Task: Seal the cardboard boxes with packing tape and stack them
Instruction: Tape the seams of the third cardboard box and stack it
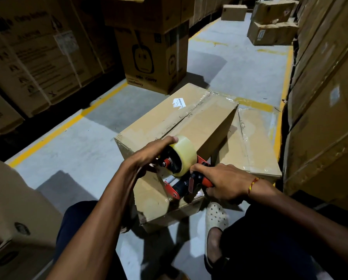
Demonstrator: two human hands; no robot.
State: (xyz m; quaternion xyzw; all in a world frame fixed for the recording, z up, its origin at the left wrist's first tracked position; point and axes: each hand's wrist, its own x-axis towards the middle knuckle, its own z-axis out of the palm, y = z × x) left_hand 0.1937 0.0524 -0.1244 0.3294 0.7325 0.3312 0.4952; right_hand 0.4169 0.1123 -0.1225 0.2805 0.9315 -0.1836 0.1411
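- Head view looks down at a long box (189,126) lying on the grey floor (78,150) mid-frame, running from lower centre up toward the middle.
- Its top seam already has clear tape along it, a bit wrinkly at the far end, and there's a small white label (179,102) near the far left edge of the top.
- A tape gun (186,178), red and black, sits on the near end of the box, with the clear roll (182,154) standing up on it.
- Left hand (148,156) comes in from lower left; its fingers are curled over the roll, thumb on top, so that grip is holding the roll.
- Right hand (223,184) comes in from lower right and is wrapped tight round the gun's orange handle. There's a red-yellow thread (253,183) on that wrist.
- Another box (254,142), flatter-looking and taped too, lies just beside the first one on its right, touching it.
- Person's dark trousers fill the bottom, and a white dotted slipper (216,216) pokes out just under the near end of the box.
- Printed carton (152,57) stands upright beyond the box, upper centre; big stacks of cartons along the left and right edges.
- Yellow floor lines (68,122) run diagonally at left and down the right side. More boxes (272,31) sit upper right, well apart.
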